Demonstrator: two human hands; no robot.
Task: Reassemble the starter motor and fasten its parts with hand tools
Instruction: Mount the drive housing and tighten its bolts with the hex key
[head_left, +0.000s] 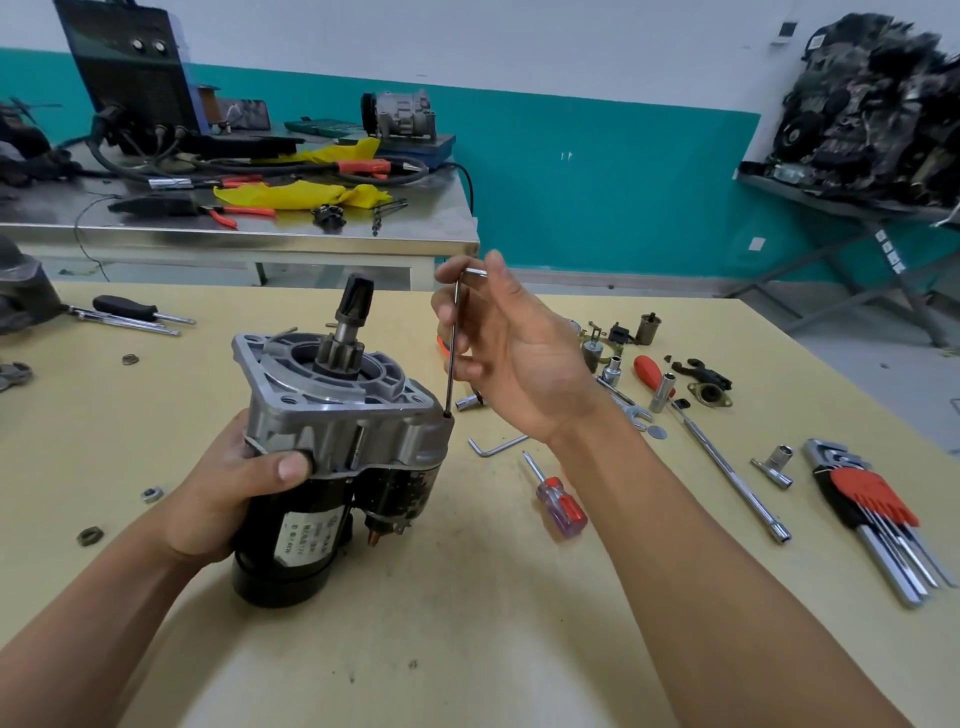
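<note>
Head view. The starter motor (337, 457) stands upright at centre-left of the frame, its black base on the yellow table (467, 649) and its pinion gear (347, 338) pointing up. The left hand (223, 493) grips the motor from the left side: fingers are wrapped round the black body and the thumb is pressed on the lower edge of the silver nose housing. The right hand (514, 358), at centre frame, pinches an L-shaped hex key (453, 343) near its upper bend between thumb and curled fingers. The key's long leg is nearly vertical, with its tip seated at the right-hand corner of the silver housing; whether it sits in a bolt head cannot be told. On the table to the right of the motor lie a loose hex key (493, 447), a small clear-handled screwdriver (558, 501), an extension bar (727, 467) and, at the right edge, a hex key set (872, 504) in a red holder. A black-handled screwdriver (130, 309) lies at the left.
</note>
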